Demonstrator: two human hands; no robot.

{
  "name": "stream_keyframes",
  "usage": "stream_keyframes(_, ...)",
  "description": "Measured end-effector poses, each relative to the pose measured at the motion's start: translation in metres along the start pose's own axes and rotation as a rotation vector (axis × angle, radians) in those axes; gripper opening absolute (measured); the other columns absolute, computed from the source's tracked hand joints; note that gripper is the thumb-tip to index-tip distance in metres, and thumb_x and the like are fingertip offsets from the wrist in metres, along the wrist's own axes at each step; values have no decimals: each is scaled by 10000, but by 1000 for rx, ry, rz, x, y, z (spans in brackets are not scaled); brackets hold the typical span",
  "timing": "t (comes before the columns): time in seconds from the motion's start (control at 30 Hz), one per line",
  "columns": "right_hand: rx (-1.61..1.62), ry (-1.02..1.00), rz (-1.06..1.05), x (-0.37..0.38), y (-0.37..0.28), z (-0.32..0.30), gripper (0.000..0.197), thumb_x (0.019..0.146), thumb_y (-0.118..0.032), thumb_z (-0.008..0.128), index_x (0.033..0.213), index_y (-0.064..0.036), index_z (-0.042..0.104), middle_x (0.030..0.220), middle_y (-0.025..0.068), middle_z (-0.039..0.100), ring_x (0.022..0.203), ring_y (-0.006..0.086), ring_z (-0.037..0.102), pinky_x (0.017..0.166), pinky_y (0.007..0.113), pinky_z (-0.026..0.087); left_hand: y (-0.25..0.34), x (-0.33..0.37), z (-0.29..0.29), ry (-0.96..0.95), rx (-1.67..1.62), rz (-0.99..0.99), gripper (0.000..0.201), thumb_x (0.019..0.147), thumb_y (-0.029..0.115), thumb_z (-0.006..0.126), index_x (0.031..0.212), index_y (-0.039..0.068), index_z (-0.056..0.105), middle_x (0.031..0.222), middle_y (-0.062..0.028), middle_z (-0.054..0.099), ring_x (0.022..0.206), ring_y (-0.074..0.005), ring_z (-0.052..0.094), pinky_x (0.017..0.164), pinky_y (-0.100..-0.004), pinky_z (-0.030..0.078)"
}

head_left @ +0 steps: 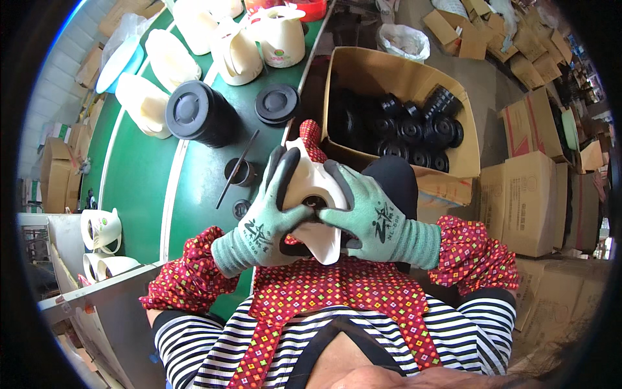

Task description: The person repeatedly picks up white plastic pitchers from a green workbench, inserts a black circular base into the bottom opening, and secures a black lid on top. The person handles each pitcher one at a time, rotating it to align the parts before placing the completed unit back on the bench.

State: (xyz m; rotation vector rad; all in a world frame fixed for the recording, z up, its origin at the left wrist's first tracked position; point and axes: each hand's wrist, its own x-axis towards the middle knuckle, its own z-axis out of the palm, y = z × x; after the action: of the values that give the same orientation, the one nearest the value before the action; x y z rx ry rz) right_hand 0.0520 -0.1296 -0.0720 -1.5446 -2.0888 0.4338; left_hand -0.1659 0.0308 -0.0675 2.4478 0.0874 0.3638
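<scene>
Your left hand [272, 211] and right hand [368, 211] clamp fingers around the white piece [317, 176] at nine and three o'clock, seemingly bracing it against both thumbs.

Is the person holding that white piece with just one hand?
No, the gloved left grip and right grip are both on the white piece.
</scene>
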Motion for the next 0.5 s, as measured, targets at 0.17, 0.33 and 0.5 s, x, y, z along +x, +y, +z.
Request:
stream_keyframes(0.17, 335, 205, 52, -7, 20, 1, 1250, 671, -286, 956, 1683, -109, 244, 1729, 238, 176, 1584, 456, 248, 1289, 509, 263, 4, -5, -1, 144, -25, -112, 929, 560, 258, 1025, 1384, 174, 605, 1666, -394, 190, 1512, -613, 286, 1198, -609, 379)
stream_keyframes(0.33, 1284, 346, 714, -49, 72, 89, 993, 914, -167, 824, 1685, -67, 207, 1705, 155, 305, 1528, 292, 370, 1246, 426, 358, 6, -6, -3, 256, -1, -95, 828, 564, 251, 1029, 1298, 149, 659, 1566, -326, 435, 1408, -552, 489, 1140, -555, 460)
stream_keyframes(0.5, 1293, 454, 516, -64, 105, 165, 674, 1111, -548, 464, 1583, -70, 419, 1579, 116, 502, 1422, 285, 506, 1227, 424, 391, 11, -9, 24, 545, -106, -142, 780, 598, 220, 1028, 1276, 104, 662, 1485, -297, 520, 1400, -515, 510, 1140, -540, 457)
